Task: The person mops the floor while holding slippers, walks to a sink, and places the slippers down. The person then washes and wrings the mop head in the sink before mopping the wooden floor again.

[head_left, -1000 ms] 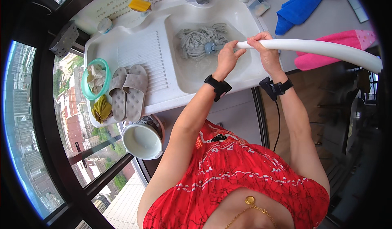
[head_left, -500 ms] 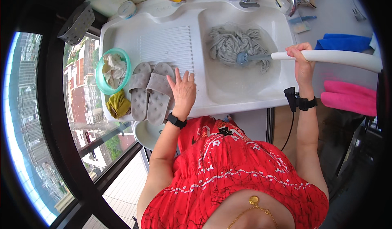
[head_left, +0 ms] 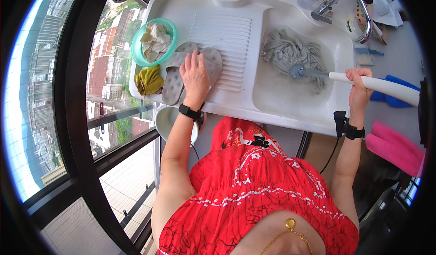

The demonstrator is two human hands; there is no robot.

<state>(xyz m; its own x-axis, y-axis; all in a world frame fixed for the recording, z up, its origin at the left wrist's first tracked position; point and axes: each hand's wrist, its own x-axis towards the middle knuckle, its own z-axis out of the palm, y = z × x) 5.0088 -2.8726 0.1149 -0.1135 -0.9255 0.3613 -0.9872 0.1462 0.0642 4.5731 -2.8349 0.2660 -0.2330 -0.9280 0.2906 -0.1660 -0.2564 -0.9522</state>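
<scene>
My right hand (head_left: 359, 83) is wrapped round the white handle (head_left: 386, 87) of a mop that reaches in from the right. Its grey string head (head_left: 290, 52) lies soaked in cloudy water in the right basin, with a blue-grey joint (head_left: 296, 71) linking head and pole. On the left, my left hand (head_left: 195, 77) is open, palm down with fingers stretched, over a pair of grey slippers (head_left: 212, 63). It covers part of them; whether it touches them I cannot tell. The slippers lie on the ribbed drainboard (head_left: 229, 50) of the white sink.
A turquoise bowl (head_left: 136, 50) with a pale cloth (head_left: 155, 40) and an olive cloth (head_left: 149, 80) sit at the drainboard's left. Behind the basin stands a chrome faucet (head_left: 321, 14). Blue cloth (head_left: 394, 99) and pink cloth (head_left: 394, 147) lie right; a white bucket (head_left: 165, 123) stands below.
My left hand has moved left, from beside the slippers to over them. The view has shifted and turned a little. My right hand keeps its hold on the mop.
</scene>
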